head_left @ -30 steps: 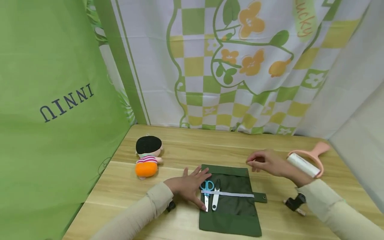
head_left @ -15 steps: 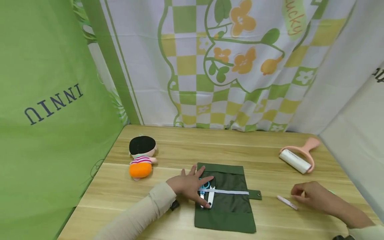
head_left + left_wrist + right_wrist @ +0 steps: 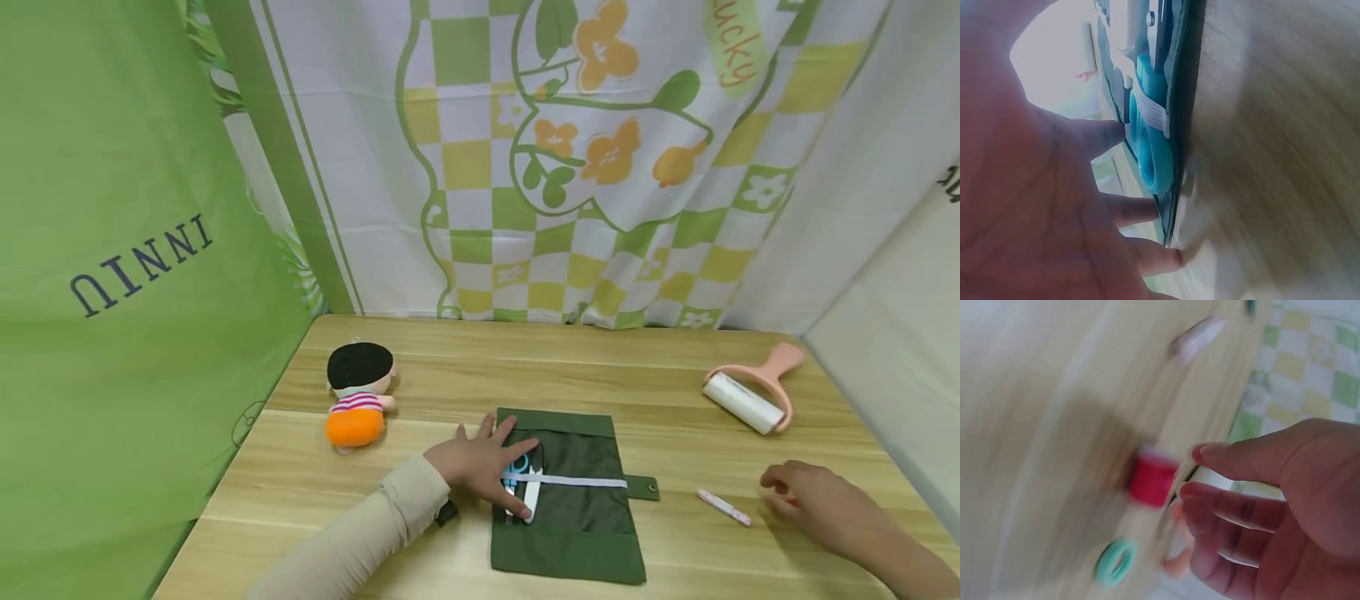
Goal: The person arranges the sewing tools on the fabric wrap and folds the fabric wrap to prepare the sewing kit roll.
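Note:
With fingers spread, my left hand [image 3: 483,468] rests on the left side of an unfolded dark green fabric pouch [image 3: 570,554]. Under a white elastic strap [image 3: 581,481] on it lie scissors with blue handles [image 3: 1157,156] and a white-handled tool [image 3: 532,497], both partly covered by that hand in the head view. My right hand [image 3: 825,508] is over the table at the right, fingers loosely bent and holding nothing. Close to its fingertips stands a small red cylinder [image 3: 1152,478] with a pale end, blurred. A teal ring [image 3: 1115,562] lies beside it.
A slim pink-and-white stick [image 3: 723,507] lies between pouch and right hand. Farther back at the right is a pink-handled lint roller [image 3: 742,403]. A plush doll [image 3: 356,421] lies at the left. Curtains hang behind the wooden table [image 3: 525,367].
My right hand has moved from beyond the pouch's upper right corner rightward and nearer, past the pink-and-white stick. My left hand has slid slightly right over the scissors, staying on the pouch.

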`<state>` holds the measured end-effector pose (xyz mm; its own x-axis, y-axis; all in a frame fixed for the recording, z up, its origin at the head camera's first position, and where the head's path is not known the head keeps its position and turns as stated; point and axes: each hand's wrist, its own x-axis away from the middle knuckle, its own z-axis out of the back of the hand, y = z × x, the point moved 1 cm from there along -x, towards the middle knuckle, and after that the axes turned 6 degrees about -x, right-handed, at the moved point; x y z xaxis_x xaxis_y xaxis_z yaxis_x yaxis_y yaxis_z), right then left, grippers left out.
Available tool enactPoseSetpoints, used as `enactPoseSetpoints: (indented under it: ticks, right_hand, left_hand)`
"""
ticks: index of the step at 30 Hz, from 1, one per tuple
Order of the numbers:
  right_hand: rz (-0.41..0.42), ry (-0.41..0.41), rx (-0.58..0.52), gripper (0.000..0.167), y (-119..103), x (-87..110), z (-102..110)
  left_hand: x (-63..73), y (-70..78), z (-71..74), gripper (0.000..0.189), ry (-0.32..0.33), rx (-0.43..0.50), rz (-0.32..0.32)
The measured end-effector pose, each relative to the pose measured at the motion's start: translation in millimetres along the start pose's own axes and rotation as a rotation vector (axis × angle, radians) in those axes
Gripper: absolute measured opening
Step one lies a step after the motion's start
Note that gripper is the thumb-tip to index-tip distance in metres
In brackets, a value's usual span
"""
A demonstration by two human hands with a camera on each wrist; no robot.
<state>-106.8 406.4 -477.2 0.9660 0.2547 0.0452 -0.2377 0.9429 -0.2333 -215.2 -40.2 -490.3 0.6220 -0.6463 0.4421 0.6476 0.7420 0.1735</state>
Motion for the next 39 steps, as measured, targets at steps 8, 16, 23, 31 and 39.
enactPoseSetpoints:
  ticks: [8, 16, 23, 31, 39]
  right_hand:
    - [-0.008, -0.017, 0.04, 0.033, 22, 24.6, -5]
    - [0.215, 0.235, 0.039, 0.031, 7, 2.6, -16]
    - [0.448, 0.246, -0.269, 0.026, -77, -68.1, 2]
    - [0.482, -0.13, -0.317, 0.022, -151, -138.3, -7]
    - [0.549, -0.22, -0.301, 0.017, -166, -162.8, -26]
  left_hand:
    - [-3.7, 4.6, -0.1, 0.106, -0.01, -0.009, 0.03]
    - [-3.5, 2.4, -1.6, 0.101, 0.011, 0.003, 0.01]
    - [-1.8, 0.8, -5.1, 0.105, 0.027, 0.025, 0.002]
    - [-5.3, 1.9, -13.9, 0.108, 0.053, -0.011, -0.001]
    - [-0.4, -1.8, -13.5, 0.109, 0.057, -0.024, 0.004]
